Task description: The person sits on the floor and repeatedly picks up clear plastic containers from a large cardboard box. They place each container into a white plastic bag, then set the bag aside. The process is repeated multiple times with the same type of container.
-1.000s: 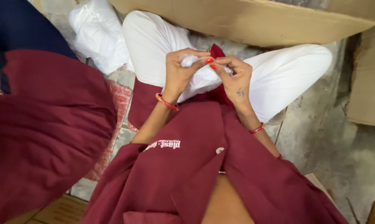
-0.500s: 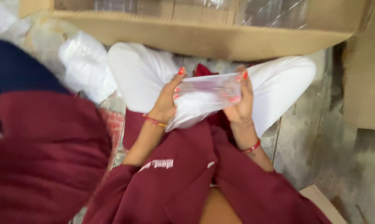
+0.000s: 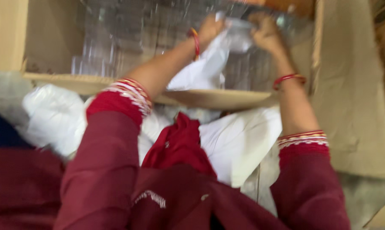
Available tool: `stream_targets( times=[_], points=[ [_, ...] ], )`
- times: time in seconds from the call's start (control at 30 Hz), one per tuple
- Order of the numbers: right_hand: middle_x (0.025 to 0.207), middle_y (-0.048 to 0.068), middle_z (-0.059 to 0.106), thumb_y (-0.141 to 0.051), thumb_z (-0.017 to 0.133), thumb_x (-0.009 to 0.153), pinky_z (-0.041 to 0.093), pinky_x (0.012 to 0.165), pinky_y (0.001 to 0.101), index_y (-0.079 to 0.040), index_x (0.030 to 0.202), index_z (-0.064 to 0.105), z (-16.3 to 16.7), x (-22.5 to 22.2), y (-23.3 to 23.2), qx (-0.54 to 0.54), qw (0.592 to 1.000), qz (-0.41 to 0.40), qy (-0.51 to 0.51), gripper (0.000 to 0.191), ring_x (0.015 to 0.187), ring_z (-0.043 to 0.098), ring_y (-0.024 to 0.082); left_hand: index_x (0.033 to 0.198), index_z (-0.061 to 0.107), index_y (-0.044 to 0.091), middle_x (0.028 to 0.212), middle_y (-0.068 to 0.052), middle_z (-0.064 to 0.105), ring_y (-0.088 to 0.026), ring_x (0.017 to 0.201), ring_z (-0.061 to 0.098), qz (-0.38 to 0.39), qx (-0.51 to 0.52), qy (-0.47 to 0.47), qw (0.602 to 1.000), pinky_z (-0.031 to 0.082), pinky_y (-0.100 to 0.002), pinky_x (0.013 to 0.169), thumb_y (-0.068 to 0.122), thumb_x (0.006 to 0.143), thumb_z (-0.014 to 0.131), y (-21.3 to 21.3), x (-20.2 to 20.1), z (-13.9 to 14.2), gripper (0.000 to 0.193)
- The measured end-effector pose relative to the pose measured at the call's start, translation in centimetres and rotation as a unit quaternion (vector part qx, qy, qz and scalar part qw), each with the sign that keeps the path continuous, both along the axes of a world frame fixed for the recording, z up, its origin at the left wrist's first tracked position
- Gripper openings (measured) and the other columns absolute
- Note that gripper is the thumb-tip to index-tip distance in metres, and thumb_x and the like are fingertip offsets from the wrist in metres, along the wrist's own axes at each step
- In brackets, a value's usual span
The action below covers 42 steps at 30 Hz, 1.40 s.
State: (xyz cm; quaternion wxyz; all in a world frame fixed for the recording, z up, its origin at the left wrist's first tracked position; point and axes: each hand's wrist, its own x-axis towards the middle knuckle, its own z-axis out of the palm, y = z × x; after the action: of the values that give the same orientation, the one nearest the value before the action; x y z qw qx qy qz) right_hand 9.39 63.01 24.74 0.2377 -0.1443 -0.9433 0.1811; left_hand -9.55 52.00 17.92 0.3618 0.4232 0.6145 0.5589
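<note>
Both my arms reach forward into an open cardboard box lined with clear plastic. My left hand and my right hand grip the two ends of a small clear plastic packet with something white inside, held over the box's far part. A white cloth or bag hangs below my left hand inside the box. Red bangles sit on both wrists. The view is blurred, so the packet's contents are unclear.
My knees in white trousers lie below the box's near wall. A maroon garment lies in my lap. A white plastic bag sits at the left. A flat cardboard flap spreads to the right.
My hands went from my lap, where they held the packet stretched between them, forward and up into the cardboard box, still holding it. The camera tilted forward.
</note>
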Motion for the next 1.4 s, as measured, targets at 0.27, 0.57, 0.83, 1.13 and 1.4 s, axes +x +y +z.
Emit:
stream_targets(
  times=[0.27, 0.57, 0.83, 1.13, 1.4],
  points=[
    [0.099, 0.025, 0.070, -0.008, 0.067, 0.088, 0.055, 0.076, 0.0528, -0.006, 0.103, 0.071, -4.4, -0.6, 2.0, 0.126, 0.927, -0.258, -0.242, 0.016, 0.091, 0.069, 0.045, 0.110, 0.073, -0.002, 0.113, -0.027, 0.074, -0.037, 0.108, 0.073, 0.076, -0.239, -0.006, 0.968, 0.055, -0.048, 0.090, 0.045, 0.087, 0.057, 2.4, 5.8, -6.0, 0.054],
    [0.101, 0.024, 0.073, 0.003, 0.083, 0.057, 0.055, 0.074, 0.0521, -0.003, 0.107, 0.073, -5.6, 0.4, 3.6, 0.225, 0.951, -0.171, -0.121, 0.051, 0.089, 0.070, 0.045, 0.127, 0.065, 0.005, 0.122, -0.024, 0.069, -0.039, 0.115, 0.065, 0.098, -0.211, -0.015, 0.972, 0.050, -0.046, 0.096, 0.045, 0.095, 0.050, 1.5, 4.6, -5.2, 0.053],
    [0.089, 0.024, 0.071, 0.000, 0.078, 0.076, 0.057, 0.071, 0.0509, -0.005, 0.096, 0.072, -6.0, 0.9, 4.8, 0.162, 0.949, -0.195, -0.187, 0.022, 0.088, 0.070, 0.045, 0.126, 0.065, 0.005, 0.128, -0.021, 0.065, -0.039, 0.123, 0.061, 0.062, -0.243, -0.011, 0.968, 0.046, -0.047, 0.101, 0.050, 0.098, 0.048, 2.4, 5.0, -6.4, 0.056],
    [0.083, 0.017, 0.074, -0.014, 0.076, 0.079, 0.058, 0.070, 0.0489, -0.006, 0.096, 0.075, -6.5, 2.0, 5.3, 0.278, 0.954, -0.059, -0.096, 0.019, 0.079, 0.072, 0.040, 0.123, 0.068, 0.004, 0.126, -0.021, 0.067, -0.037, 0.119, 0.064, 0.038, -0.278, -0.029, 0.959, 0.049, -0.047, 0.098, 0.059, 0.096, 0.046, 3.4, 6.0, -7.9, 0.066],
    [0.092, 0.012, 0.074, 0.007, 0.055, 0.093, 0.061, 0.059, 0.0284, 0.000, 0.115, 0.072, -3.7, 1.5, 4.8, -0.189, 0.970, -0.120, -0.096, 0.029, 0.073, 0.072, 0.016, 0.108, 0.073, -0.001, 0.105, -0.021, 0.076, -0.032, 0.100, 0.073, 0.109, -0.206, -0.085, 0.969, 0.051, -0.046, 0.086, 0.065, 0.092, 0.046, 2.2, 4.4, -4.8, 0.073]
  ],
)
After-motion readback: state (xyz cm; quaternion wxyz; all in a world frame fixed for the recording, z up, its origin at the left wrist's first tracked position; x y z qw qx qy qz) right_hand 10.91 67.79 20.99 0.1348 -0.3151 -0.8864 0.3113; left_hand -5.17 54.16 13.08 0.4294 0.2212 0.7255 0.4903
